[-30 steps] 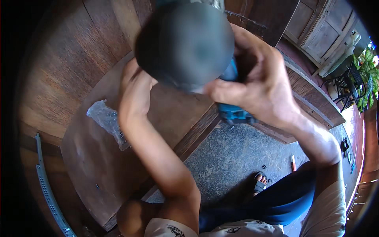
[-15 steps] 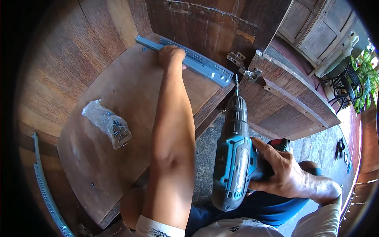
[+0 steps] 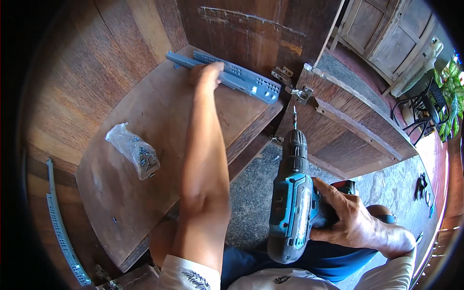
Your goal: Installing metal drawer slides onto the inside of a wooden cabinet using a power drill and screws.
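At nine o'clock a spare metal rail (image 3: 62, 227) lies beyond the wooden surface (image 3: 145, 145), off its left edge. A clear plastic bag (image 3: 134, 151) holding small screws sits mid-board with bare wood all around. Toward twelve o'clock the left hand (image 3: 205, 75) presses flat on the grey drawer slide (image 3: 227, 77) against the back wall. At four o'clock the right hand (image 3: 350, 220) is wrapped tight round the blue drill (image 3: 292, 203), bit up, over open floor.

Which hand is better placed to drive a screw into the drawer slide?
Right. The right hand grips the cordless drill, its bit aimed toward the drawer slide. The left hand rests on the slide, likely steadying it.
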